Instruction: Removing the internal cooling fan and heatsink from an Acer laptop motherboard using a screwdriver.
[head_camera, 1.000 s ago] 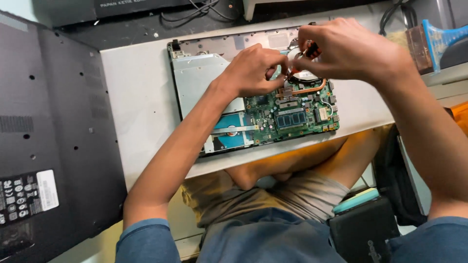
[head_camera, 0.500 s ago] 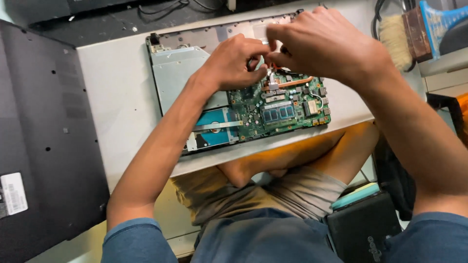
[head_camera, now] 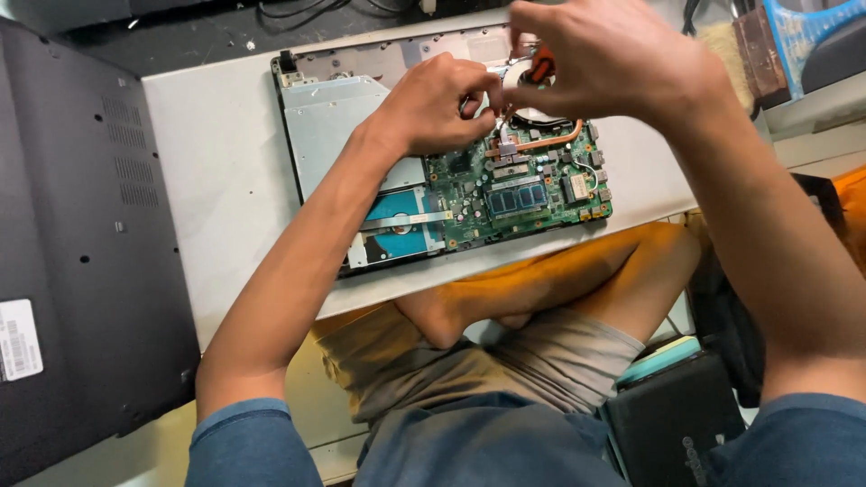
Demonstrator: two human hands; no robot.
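An opened laptop base lies on a low white table, its green circuit board, copper heat pipe and blue-labelled drive exposed. My left hand rests on the board near the fan, fingers curled and pinched together at something too small to make out. My right hand hovers just above the fan area, closed around a small tool with an orange-red handle. The fan is mostly hidden under both hands.
A black laptop bottom cover lies at the left. Cables run along the dark top edge. A brush and a blue object sit at top right. My crossed legs are under the table; a dark case lies beside them.
The view has shifted, so the laptop sits more to the left and lower in frame. Both hands stay over the fan corner; my right hand has risen slightly.
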